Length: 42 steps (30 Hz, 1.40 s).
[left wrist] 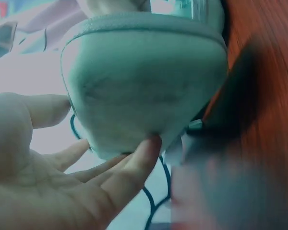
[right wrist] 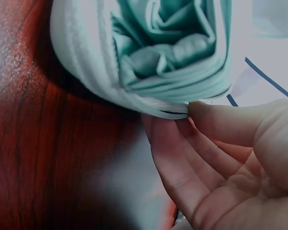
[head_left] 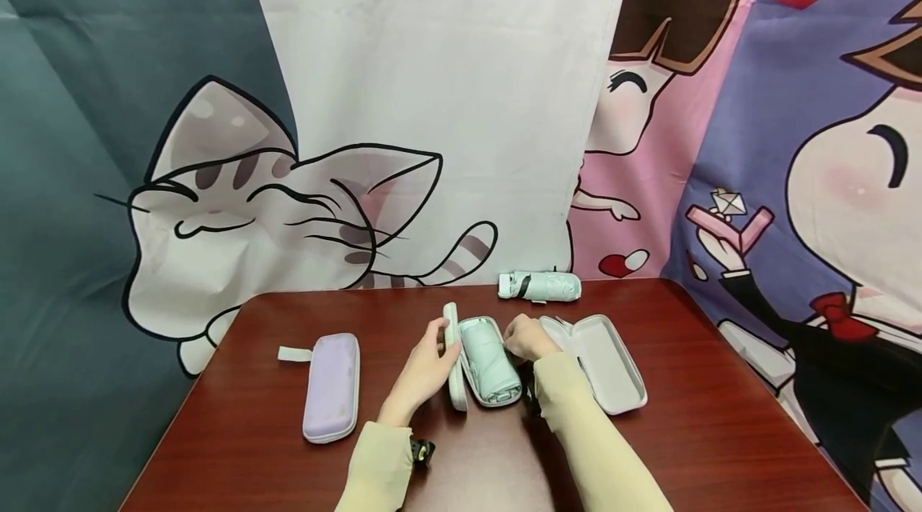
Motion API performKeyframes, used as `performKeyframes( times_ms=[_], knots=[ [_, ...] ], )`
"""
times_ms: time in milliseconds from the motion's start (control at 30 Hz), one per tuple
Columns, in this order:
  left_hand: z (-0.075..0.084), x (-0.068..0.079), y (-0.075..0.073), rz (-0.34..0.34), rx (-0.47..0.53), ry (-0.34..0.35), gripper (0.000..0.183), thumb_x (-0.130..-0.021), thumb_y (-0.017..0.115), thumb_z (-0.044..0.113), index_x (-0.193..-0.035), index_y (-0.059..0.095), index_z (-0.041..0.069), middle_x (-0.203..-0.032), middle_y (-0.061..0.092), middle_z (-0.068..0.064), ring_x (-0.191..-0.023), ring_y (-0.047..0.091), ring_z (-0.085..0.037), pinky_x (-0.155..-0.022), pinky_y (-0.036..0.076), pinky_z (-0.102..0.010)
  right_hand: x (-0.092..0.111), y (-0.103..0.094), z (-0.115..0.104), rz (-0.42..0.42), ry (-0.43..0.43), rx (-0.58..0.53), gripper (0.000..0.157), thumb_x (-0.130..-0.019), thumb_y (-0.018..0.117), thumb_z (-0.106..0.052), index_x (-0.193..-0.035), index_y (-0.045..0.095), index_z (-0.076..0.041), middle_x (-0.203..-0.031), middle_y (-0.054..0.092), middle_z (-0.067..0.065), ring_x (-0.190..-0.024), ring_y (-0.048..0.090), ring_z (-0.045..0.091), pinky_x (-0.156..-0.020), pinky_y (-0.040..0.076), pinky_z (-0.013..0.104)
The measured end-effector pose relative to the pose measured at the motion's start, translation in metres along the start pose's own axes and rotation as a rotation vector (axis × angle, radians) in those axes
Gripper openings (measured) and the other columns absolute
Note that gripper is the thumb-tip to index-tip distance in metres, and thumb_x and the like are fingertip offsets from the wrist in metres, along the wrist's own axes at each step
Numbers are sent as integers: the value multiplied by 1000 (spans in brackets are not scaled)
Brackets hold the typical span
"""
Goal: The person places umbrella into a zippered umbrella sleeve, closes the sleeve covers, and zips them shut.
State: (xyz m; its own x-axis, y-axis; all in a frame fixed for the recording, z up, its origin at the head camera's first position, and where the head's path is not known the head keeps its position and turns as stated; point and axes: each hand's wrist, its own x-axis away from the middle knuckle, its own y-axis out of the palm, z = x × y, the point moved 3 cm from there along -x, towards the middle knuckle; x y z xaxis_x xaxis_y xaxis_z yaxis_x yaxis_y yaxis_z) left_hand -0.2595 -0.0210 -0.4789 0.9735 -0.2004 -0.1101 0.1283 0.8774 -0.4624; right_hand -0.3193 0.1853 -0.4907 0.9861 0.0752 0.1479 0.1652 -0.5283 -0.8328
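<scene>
A mint-green zip case stands open in the middle of the table, its lid point(head_left: 456, 384) raised on the left side. Inside the case base point(right wrist: 79, 52) lies a folded mint-green umbrella point(head_left: 491, 364), its pleated end showing in the right wrist view. My left hand point(head_left: 421, 374) holds the lid between thumb and fingers; the lid's smooth outer face fills the left wrist view. With thumb and fingertips, my right hand point(head_left: 531, 338) pinches the rim of the base on its right side. The umbrella sits close inside that rim.
Right of my right hand, another pale case point(head_left: 611, 364) lies open, grey inside. A lilac case point(head_left: 333, 388) with a white strap point(head_left: 294, 354) lies closed at the left. Along the table's back edge rests a second folded umbrella point(head_left: 551, 286), before a printed cloth backdrop point(head_left: 439, 56).
</scene>
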Motion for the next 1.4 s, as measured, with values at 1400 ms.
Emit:
performKeyframes(
  times_ms=[1400],
  knots=[
    [29, -31, 90, -11, -381, -92, 57, -93, 60, 18, -145, 41, 2, -155, 15, -29, -143, 5, -48, -85, 33, -77, 2, 6, 13, 62, -90, -201, 28, -76, 54, 5, -53, 56, -9, -48, 41, -7, -48, 33, 13, -49, 31, 25]
  ],
)
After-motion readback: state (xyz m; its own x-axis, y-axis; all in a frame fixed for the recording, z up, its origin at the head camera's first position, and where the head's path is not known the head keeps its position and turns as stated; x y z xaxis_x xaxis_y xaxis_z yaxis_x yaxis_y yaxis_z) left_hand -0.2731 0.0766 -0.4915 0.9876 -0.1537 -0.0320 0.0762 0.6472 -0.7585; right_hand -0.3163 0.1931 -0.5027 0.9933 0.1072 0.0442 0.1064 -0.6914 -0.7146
